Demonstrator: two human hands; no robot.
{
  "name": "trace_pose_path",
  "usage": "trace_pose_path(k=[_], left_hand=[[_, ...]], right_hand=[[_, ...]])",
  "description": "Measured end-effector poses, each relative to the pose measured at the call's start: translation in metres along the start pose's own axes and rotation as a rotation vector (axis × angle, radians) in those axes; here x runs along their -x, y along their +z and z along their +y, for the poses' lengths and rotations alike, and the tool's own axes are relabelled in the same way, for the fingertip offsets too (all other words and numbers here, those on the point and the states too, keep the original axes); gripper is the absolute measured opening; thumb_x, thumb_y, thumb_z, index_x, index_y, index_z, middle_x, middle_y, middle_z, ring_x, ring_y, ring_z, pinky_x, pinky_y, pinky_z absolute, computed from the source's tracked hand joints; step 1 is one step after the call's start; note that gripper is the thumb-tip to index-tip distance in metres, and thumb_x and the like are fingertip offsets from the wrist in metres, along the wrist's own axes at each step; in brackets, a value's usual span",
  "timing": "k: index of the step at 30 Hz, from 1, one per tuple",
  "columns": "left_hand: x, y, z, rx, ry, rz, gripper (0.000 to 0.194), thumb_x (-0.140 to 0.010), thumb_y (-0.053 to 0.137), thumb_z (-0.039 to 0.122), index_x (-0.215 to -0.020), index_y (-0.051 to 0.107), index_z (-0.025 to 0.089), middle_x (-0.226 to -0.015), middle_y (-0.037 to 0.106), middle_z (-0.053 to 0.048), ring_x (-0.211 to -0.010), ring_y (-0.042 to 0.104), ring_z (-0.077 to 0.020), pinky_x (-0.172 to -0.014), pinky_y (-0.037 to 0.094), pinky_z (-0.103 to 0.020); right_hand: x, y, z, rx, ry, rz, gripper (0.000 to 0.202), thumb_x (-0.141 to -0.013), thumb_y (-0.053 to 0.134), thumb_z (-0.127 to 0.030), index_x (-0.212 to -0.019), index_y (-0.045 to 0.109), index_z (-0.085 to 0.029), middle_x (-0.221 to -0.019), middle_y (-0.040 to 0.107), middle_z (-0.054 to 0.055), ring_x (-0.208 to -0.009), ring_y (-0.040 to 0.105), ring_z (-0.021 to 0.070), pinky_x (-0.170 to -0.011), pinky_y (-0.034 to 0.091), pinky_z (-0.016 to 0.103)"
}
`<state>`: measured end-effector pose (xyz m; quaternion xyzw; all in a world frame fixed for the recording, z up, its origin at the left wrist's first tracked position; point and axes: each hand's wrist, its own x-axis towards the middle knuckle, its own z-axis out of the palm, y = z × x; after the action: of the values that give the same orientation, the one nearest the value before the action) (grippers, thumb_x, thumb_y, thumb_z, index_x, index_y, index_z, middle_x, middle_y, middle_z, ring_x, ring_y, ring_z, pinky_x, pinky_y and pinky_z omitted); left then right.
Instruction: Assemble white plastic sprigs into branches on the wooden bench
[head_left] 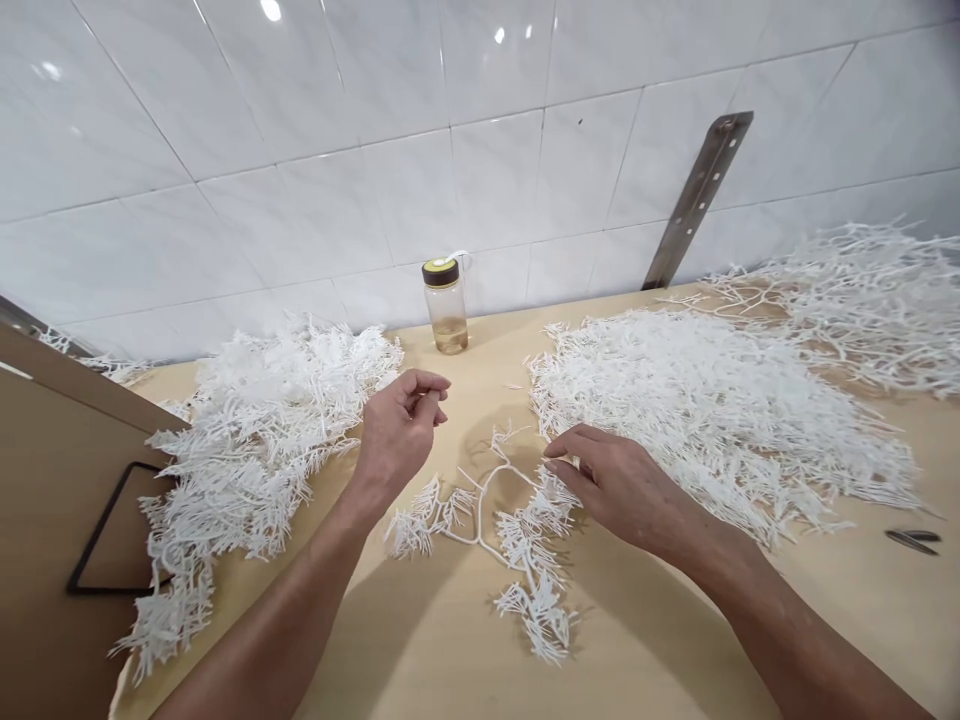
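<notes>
A white branching plastic stem (pixel 480 510) lies on the table between my hands, with feathery sprigs on its lower, left and right arms. Thin bare twigs show at its top. My left hand (pixel 401 430) hovers above and left of the stem, thumb and fingers pinched together; what they hold, if anything, is too small to make out. Over the stem's right arm, my right hand (pixel 611 480) has its thumb and index finger closed at a white plastic sprig (pixel 553 500), whose upper end is partly hidden by the fingers.
A large heap of loose white sprigs (pixel 705 410) lies to the right, bare branched stems (pixel 885 300) behind it. Fringed branches (pixel 262 430) pile up at left beside a brown box (pixel 67 500). A bottle (pixel 448 310) stands near the wall; a small dark tool (pixel 913 541) lies far right.
</notes>
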<state>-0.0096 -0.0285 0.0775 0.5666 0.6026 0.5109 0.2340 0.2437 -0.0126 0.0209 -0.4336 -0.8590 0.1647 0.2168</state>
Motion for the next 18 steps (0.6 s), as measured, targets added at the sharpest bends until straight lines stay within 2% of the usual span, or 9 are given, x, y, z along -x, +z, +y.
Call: trace_pose_path(k=[4,7,10,13,16,18], left_hand=[[0.022,-0.016,-0.013,-0.308,0.132,-0.107,0.018,-0.087,0.051,0.016,-0.093,0.069,0.018,-0.084,0.072,-0.003,-0.067,0.066,-0.0134,-0.06,0.052,-0.025],[0.043,-0.029,-0.028,-0.456,0.275,-0.066,0.018,-0.09,0.051,0.017,-0.094,0.068,0.019,-0.085,0.072,-0.004,-0.071,0.064,-0.0141,-0.058,0.05,-0.023],[0.066,-0.042,-0.04,-0.511,0.379,-0.045,0.013,-0.091,0.055,0.018,-0.095,0.067,0.019,-0.082,0.07,-0.004,-0.072,0.063,-0.0149,-0.067,0.054,-0.027],[0.088,-0.048,-0.045,-0.523,0.443,-0.198,0.021,-0.089,0.057,0.014,-0.107,0.066,0.021,-0.099,0.07,-0.008,-0.096,0.065,-0.0209,-0.083,0.056,-0.036],[0.103,-0.046,-0.039,-0.519,0.484,-0.351,0.033,-0.087,0.057,0.009,-0.118,0.063,0.022,-0.115,0.066,-0.012,-0.118,0.057,-0.0269,-0.097,0.053,-0.045],[0.108,-0.039,-0.03,-0.481,0.499,-0.385,0.038,-0.086,0.058,0.006,-0.12,0.061,0.022,-0.117,0.065,-0.013,-0.12,0.056,-0.0272,-0.099,0.052,-0.045]], right_hand=[[0.0,-0.003,0.002,-0.015,0.007,0.024,0.021,-0.097,0.045,-0.025,-0.096,0.066,-0.021,-0.098,0.069,0.006,-0.081,0.065,0.0186,-0.073,0.047,0.033],[0.0,-0.005,0.003,-0.03,0.037,0.053,0.02,-0.096,0.048,-0.027,-0.097,0.067,-0.021,-0.1,0.07,0.005,-0.081,0.065,0.019,-0.072,0.048,0.033],[0.0,-0.007,0.003,-0.042,0.043,0.032,0.022,-0.096,0.047,-0.029,-0.095,0.067,-0.022,-0.095,0.07,0.005,-0.078,0.065,0.0191,-0.071,0.048,0.033],[0.0,-0.01,0.002,-0.053,0.015,0.014,0.024,-0.097,0.045,-0.03,-0.092,0.068,-0.022,-0.09,0.071,0.005,-0.077,0.064,0.0194,-0.071,0.048,0.034],[-0.001,-0.015,0.0,-0.059,0.019,0.033,0.025,-0.097,0.045,-0.03,-0.091,0.068,-0.022,-0.09,0.071,0.006,-0.078,0.065,0.0198,-0.072,0.048,0.034],[-0.002,-0.018,0.0,-0.066,0.044,0.041,0.024,-0.096,0.045,-0.028,-0.089,0.068,-0.022,-0.089,0.071,0.005,-0.078,0.065,0.0198,-0.071,0.048,0.034]])
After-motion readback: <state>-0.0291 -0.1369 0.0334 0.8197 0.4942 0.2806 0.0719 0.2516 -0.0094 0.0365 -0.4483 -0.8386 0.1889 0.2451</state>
